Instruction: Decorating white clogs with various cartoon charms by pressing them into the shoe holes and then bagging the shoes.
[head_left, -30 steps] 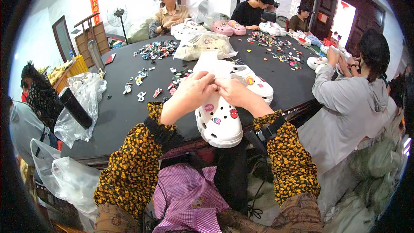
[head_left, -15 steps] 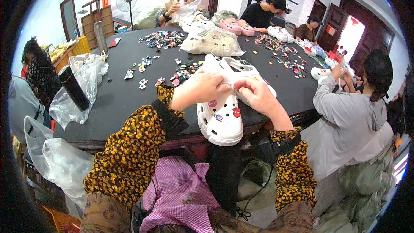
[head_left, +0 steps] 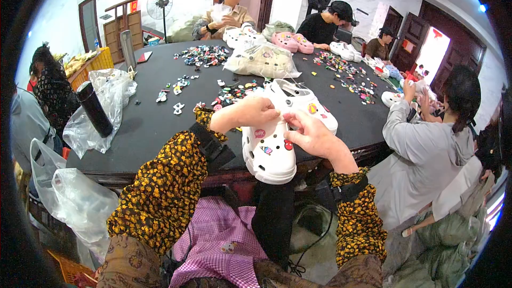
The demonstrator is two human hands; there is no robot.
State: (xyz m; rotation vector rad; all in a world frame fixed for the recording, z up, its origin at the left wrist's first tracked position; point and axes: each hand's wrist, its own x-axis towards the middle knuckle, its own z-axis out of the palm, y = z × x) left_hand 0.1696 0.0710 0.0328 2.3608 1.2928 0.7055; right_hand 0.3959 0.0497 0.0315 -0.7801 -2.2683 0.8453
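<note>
We see both hands working on one white clog [head_left: 268,152] at the near edge of the round dark counter [head_left: 149,125]. The left hand [head_left: 255,112] lies over the far part of the clog with its fingers [head_left: 269,112] curled down and nearly closed on the shoe's upper. The right hand [head_left: 309,134] comes in from the right; its fingers [head_left: 292,120] are pinched close together against the top of the clog, just beside the left fingertips. We cannot tell whether a small piece sits between them.

The clog's long axis runs near to far. Its rounded end points toward us and hangs past the counter edge; the other end is covered by the hands. We count three small charms on the visible upper: a pink round one [head_left: 260,134], a small multicoloured one [head_left: 266,150] and a red one [head_left: 288,144].

A second white clog [head_left: 309,108] lies on the counter just beyond the hands, angled far-left to near-right. A loose scatter of small charms [head_left: 232,93] lies farther out, left of it, too many to count. A filled clear bag [head_left: 261,61] sits beyond that. A dark bottle [head_left: 95,109] stands at the left edge beside a crumpled clear bag [head_left: 106,93]. Two pink clogs [head_left: 293,42] lie at the far side.

We count four other people seated around the counter.
</note>
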